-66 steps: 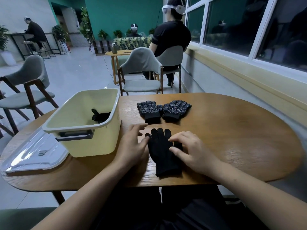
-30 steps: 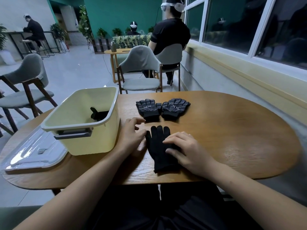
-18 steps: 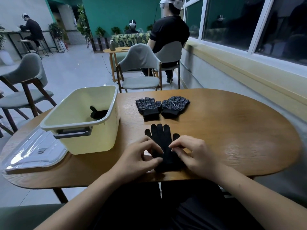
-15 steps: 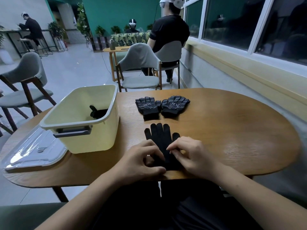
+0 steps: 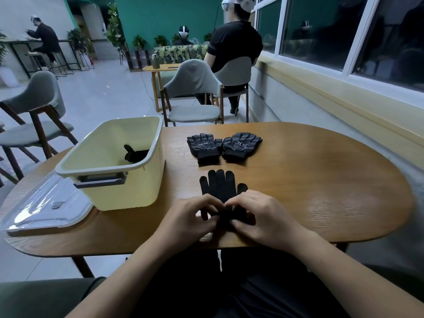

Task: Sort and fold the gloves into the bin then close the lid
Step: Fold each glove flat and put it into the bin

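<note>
Centrally, a wooden table with rounded ends fills the middle of the frame from left edge to right.

- Chair, grey-seated with wooden legs: upper centre, beyond the table's far edge. A second grey chair stands at the left edge.
- Bin, pale yellow with a grey handle on its near wall: left of centre, standing open on the table.
- Lid, clear plastic: lower left, lying flat on the table just beside the bin and not on it.
- Left hand: lower centre, fingers curled, thumb and fingertips pinching the cuff end of the plain black glove.
- Right hand: lower centre, just right of the left hand, fingers likewise curled and pinching the same cuff end.
- Plain black glove: centre of the frame, flat on the table, fingers pointing towards the top. A thumb shows on either side, so a second glove may lie beneath; this cannot be told for certain.
- Dotted gloves, two, black with pale printing: above the plain glove, side by side and touching, one left and one right, cuffs towards the bottom.
- Glove in the bin, black: at the bin's right inner wall, mostly hidden by the near rim.
</note>
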